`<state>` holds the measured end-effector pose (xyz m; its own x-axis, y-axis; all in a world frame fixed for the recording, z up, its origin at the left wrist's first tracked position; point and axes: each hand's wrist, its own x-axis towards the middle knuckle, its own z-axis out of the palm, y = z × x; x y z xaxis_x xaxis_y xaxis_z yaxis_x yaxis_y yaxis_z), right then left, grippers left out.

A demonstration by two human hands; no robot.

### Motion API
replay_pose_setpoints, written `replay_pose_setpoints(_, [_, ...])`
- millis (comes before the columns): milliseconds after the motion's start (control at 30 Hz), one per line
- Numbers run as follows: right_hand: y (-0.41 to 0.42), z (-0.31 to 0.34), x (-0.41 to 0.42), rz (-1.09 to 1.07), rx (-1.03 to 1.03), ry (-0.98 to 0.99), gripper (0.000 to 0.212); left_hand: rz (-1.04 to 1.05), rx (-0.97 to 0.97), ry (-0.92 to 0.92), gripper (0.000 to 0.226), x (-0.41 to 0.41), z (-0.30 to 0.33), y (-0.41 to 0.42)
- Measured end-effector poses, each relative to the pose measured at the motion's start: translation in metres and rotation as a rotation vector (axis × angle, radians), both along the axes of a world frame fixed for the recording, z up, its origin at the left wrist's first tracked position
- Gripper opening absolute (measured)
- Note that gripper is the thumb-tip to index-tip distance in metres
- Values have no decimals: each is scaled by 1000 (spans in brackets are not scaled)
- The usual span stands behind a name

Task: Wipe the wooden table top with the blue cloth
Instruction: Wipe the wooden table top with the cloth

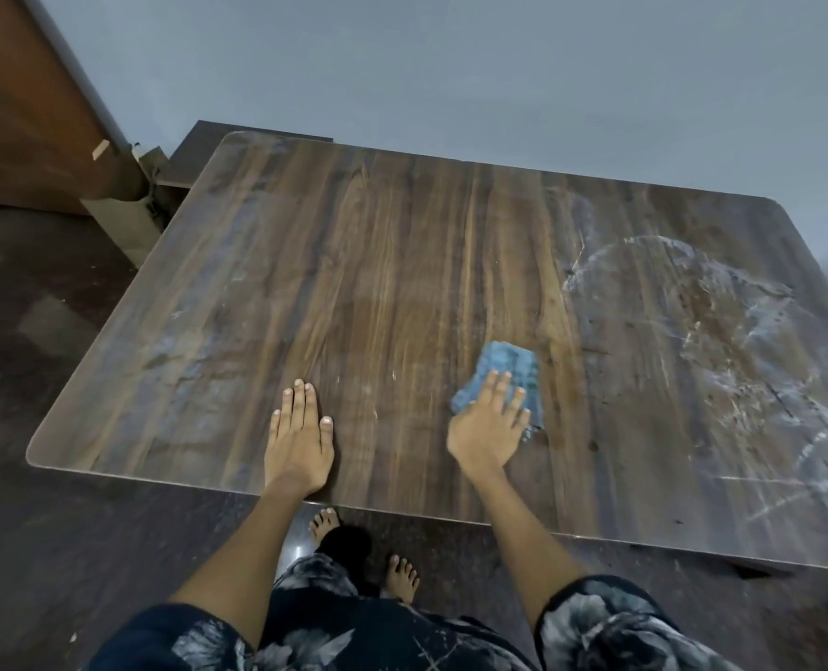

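Blue cloth (pixel 504 380) crumpled flat on wooden table top (pixel 402 263), right of centre in the lower half of the frame, pinned under right hand (pixel 492 423) with fingers straight, slightly spread, pressing down on the cloth's near part. Left hand (pixel 298 438) flat on bare wood at lower centre-left near the table's front edge, fingers straight and close together, well apart from the cloth. Whitish smears and scratch marks (pixel 721 341) across right side of the top; bare feet (pixel 363 549) on dark floor at bottom centre.
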<state>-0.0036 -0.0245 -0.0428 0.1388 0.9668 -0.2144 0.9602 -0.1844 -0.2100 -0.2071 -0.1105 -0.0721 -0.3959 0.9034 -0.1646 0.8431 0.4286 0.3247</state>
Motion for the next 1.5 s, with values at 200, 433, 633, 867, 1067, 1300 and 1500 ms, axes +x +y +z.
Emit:
replay_pose_setpoints(200, [-58,1,-95,664,10,95,57,-11,-20,2,55,3,-2,-13])
replay_pose_setpoints(433, [-20,3,-83,727,129,79,46,-48,12,-24,85,-3,-3,-18])
replay_pose_setpoints(633, [26,1,-6,238,114,-44,55,-116,-31,-26,86,-10,-1,-22])
replay_pose_setpoints(867, [17,-9,35,35,46,-68,63,-174,-18,-37,86,-17,-2,-25])
replay_pose_setpoints(1067, [-24,-11,-41,291,34,-46,64,-196,27,-76,66,-21,1,-30])
replay_pose_setpoints(1300, [-109,-6,-122,699,-46,44,55,-147,160,-181,58,-33,-5,-51])
replay_pose_setpoints(1500, [-93,-6,-77,672,-45,-24,62,3,171,-108,48,-10,-3,-44])
